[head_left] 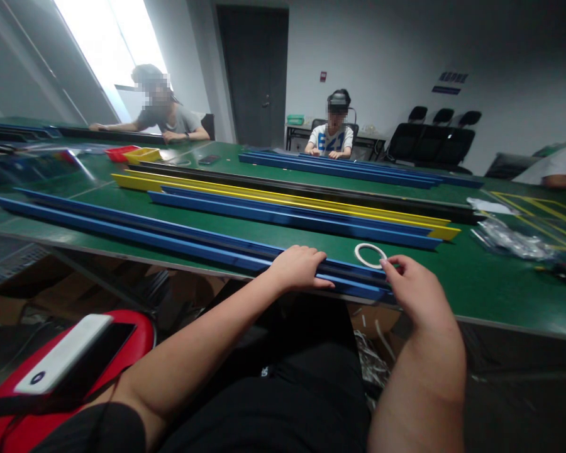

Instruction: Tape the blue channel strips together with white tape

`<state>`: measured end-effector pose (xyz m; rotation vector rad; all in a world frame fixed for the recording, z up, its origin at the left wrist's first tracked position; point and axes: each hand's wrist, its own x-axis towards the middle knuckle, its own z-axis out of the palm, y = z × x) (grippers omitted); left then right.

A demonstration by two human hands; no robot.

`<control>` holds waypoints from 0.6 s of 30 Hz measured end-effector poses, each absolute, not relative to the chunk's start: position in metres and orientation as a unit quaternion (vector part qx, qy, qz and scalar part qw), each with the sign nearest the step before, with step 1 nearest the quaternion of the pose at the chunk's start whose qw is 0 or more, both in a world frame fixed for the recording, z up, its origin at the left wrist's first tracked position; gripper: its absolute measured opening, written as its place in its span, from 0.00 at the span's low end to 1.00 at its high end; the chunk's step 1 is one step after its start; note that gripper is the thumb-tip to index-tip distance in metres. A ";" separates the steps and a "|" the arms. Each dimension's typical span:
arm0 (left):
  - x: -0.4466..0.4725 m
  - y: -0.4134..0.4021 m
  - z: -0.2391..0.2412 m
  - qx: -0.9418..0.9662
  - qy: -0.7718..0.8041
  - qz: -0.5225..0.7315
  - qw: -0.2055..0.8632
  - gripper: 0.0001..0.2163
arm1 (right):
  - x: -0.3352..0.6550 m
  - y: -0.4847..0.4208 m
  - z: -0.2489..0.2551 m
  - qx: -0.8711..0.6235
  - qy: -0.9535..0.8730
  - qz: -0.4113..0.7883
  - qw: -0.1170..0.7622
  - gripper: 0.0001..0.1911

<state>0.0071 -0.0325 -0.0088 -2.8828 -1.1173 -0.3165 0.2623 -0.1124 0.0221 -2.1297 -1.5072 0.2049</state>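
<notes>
A long blue channel-shaped rail with a dark groove lies along the near edge of the green table. My left hand is wrapped over this rail near its right end, thumb on the near side and fingers across the top. Between the thumb and fingers of my right hand is a thin white ring, which looks like a narrow tape roll. The ring is at the rail's right end, over the table. Beyond the rail lie a shorter blue rail, a yellow rail and a black rail.
More blue rails lie farther back, before a seated person. Another person sits back left near red and yellow trays. Clear plastic bags lie right. A red stool stands lower left, bearing a white device.
</notes>
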 end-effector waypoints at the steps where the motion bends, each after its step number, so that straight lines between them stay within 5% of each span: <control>1: 0.007 -0.032 -0.009 -0.927 -0.360 -0.101 0.017 0.33 | 0.262 -0.112 0.022 -0.784 -0.558 0.079 0.260 0.22; 18: 0.006 -0.032 -0.010 -0.928 -0.356 -0.108 0.025 0.34 | 0.245 -0.109 0.023 -0.755 -0.585 0.138 0.263 0.21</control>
